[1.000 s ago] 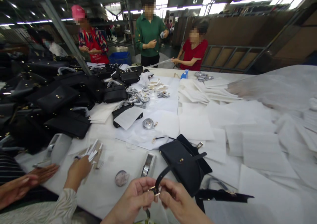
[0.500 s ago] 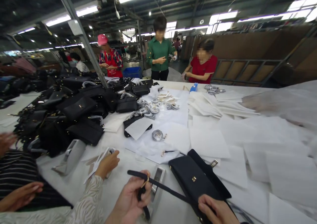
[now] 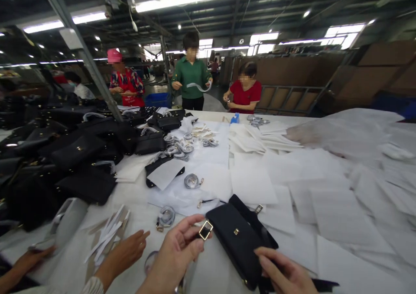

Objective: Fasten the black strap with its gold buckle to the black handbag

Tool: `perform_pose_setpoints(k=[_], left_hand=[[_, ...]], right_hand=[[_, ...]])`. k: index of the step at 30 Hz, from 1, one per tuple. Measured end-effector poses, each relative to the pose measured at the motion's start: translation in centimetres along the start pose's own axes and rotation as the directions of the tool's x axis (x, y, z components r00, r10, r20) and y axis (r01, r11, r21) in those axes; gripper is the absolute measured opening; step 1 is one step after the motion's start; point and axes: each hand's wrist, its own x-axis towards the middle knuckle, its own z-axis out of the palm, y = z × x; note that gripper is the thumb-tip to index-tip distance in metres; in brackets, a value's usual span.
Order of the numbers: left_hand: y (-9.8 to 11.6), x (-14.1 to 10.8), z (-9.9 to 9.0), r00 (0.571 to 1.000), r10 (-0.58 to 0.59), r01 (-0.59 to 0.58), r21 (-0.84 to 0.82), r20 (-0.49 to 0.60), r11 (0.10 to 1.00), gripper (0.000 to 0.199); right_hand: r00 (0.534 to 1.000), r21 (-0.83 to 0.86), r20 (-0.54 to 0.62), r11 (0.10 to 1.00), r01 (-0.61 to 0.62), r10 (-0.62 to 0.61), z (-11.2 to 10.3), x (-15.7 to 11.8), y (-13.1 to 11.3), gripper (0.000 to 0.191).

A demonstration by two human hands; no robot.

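Observation:
My left hand (image 3: pixel 182 253) pinches a black strap end with a gold rectangular buckle (image 3: pixel 206 230), held just left of a black handbag (image 3: pixel 232 237). The bag lies on the table with its flap (image 3: pixel 253 218) folded open to the right and a small gold clasp on its front. At the bag's lower right edge is my right hand (image 3: pixel 286 270), fingers closed together; what they grip is too hidden to tell. A dark strap piece (image 3: pixel 325 285) sticks out beyond that hand. Above the bag lies a thin black strap with a gold clip (image 3: pixel 199 204).
Wrapped coiled straps (image 3: pixel 191 181) lie beyond the bag. White sheets (image 3: pixel 344 216) spread to the right; black bags (image 3: pixel 81 147) pile up on the left. A co-worker's hands (image 3: pixel 125 253) are close by at left, near paper strips (image 3: pixel 108 233). Three people stand or sit across the table.
The view has turned right. The long strap across my left hand has given way to a buckle end. The co-worker's hand has left the paper strips, and a coiled strap now shows beside them.

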Motion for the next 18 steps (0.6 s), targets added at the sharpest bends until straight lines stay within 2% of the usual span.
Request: perform_pose_setpoints(k=[3,5,7,9,11,13,16,18], left_hand=[[-0.2,0.1,1.0,0.998,-0.001,0.0,0.019,0.069,1.0,0.065],[-0.1,-0.1,1.3,0.995,0.015,-0.018,0.036,0.096,0.999,0.066],[0.0,-0.2,1.3,0.994,0.019,-0.028,0.084,0.104,0.996,0.066],[0.0,-0.2,1.1,0.994,0.003,-0.018,0.127,0.112,0.992,0.067],[-0.1,0.0,0.7,0.992,-0.021,0.004,0.136,0.125,0.991,0.068],[-0.3,0.4,0.3,0.989,-0.049,0.032,0.122,0.14,0.992,0.07],[-0.3,1.0,0.0,0.983,-0.081,0.067,0.092,0.162,0.994,0.07],[-0.2,1.4,-0.1,0.982,-0.079,0.068,0.069,0.171,0.995,0.071]], right_hand=[[0.983,-0.005,0.136,0.992,0.128,-0.126,4.0,-0.3,-4.5,0.052],[0.944,-0.013,0.239,0.971,0.239,-0.229,5.8,-0.1,-6.6,0.048],[0.886,0.007,0.335,0.941,0.337,-0.32,7.0,0.0,-7.9,0.039],[0.856,0.053,0.359,0.924,0.378,-0.37,7.8,0.2,-8.3,0.033],[0.875,0.098,0.34,0.938,0.332,-0.345,8.4,0.3,-8.3,0.035],[0.9,0.158,0.356,0.966,0.207,-0.251,8.7,0.5,-7.9,0.041],[0.888,0.272,0.43,0.961,0.047,-0.165,8.8,0.9,-7.5,0.045],[0.874,0.31,0.451,0.95,0.034,-0.179,8.7,1.2,-7.5,0.044]])
